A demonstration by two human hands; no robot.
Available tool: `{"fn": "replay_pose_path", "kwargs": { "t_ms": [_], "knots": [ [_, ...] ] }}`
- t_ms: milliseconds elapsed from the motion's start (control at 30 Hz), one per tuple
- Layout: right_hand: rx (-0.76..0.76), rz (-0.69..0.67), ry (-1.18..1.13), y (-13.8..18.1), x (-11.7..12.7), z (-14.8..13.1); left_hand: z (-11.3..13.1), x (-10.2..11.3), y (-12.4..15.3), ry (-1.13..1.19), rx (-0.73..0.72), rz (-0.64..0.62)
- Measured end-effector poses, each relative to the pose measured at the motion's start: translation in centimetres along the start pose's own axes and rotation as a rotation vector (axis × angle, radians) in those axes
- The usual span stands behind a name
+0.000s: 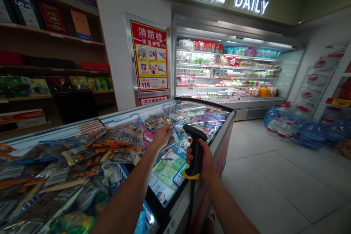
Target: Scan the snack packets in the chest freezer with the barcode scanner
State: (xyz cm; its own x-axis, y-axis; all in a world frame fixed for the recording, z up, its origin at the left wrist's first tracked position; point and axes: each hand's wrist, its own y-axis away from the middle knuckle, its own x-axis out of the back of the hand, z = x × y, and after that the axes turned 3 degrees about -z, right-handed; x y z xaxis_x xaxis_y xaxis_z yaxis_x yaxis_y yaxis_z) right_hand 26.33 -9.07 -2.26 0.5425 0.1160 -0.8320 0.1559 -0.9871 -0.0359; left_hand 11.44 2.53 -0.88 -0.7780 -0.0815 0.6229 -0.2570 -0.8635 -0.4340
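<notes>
A black and yellow handheld barcode scanner (195, 153) stands upright in my right hand (206, 159), fingers wrapped round its grip. Its dark cord hangs down beside the freezer edge. My left hand (162, 137) is stretched out over the chest freezer (219, 137), its forefinger extended and the other fingers partly hidden. Below and around it lie packets in blue wire baskets, among them a pink packet (148, 135) and green and white bags (170, 166). Whether my left fingertips touch any packet is unclear.
Packets with orange strips (117, 135) are heaped on the freezer's left part. Behind stands a lit refrigerated display (230, 98) with stocked shelves. Shelves of boxes (52, 29) line the left wall. Large water bottles (311, 135) stand on the tiled floor (263, 179) at right.
</notes>
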Motion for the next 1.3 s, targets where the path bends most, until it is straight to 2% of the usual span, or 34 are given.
{"fn": "replay_pose_path", "kwargs": {
  "t_ms": [67,133,167,233,267,333,400,467,600,700,800,867,1300],
  "knots": [
    [0.007,0.013,-0.008,0.0,0.0,-0.1,1.1,0.6,0.6,-0.214,-0.003,-0.028],
    [0.013,0.018,-0.018,0.1,0.0,-0.1,2.0,1.8,1.0,-0.411,0.138,-0.06],
    [0.015,0.016,-0.022,0.1,0.0,-0.2,2.4,2.5,1.2,-0.484,0.241,-0.119],
    [0.011,0.007,-0.025,0.1,0.0,-0.2,2.9,3.7,1.5,-0.563,0.417,-0.279],
    [0.007,0.004,-0.026,0.1,0.0,-0.2,2.9,4.0,1.7,-0.575,0.457,-0.339],
    [0.0,0.002,-0.025,0.1,0.0,-0.2,2.5,3.9,2.0,-0.561,0.459,-0.363],
    [-0.001,0.005,-0.018,0.1,0.0,-0.2,1.7,3.3,2.2,-0.461,0.446,-0.324],
    [-0.005,0.008,-0.009,0.0,0.0,-0.2,0.9,2.7,2.1,-0.232,0.49,-0.256],
    [-0.036,0.003,0.014,-0.2,-0.1,-0.1,-0.1,2.9,1.2,0.43,0.626,0.075],
    [-0.074,0.003,0.051,-0.3,-0.4,0.1,-0.4,3.5,0.3,0.728,0.588,0.304],
    [-0.081,-0.014,0.071,-0.3,-0.5,0.2,-0.8,3.7,0.0,0.781,0.562,0.458],
    [-0.069,-0.02,0.068,-0.2,-0.4,0.2,-1.1,3.6,0.2,0.798,0.578,0.513],
    [-0.044,-0.011,0.033,0.0,-0.2,0.1,-1.5,3.6,0.5,0.865,0.569,0.571]
  ]
}}
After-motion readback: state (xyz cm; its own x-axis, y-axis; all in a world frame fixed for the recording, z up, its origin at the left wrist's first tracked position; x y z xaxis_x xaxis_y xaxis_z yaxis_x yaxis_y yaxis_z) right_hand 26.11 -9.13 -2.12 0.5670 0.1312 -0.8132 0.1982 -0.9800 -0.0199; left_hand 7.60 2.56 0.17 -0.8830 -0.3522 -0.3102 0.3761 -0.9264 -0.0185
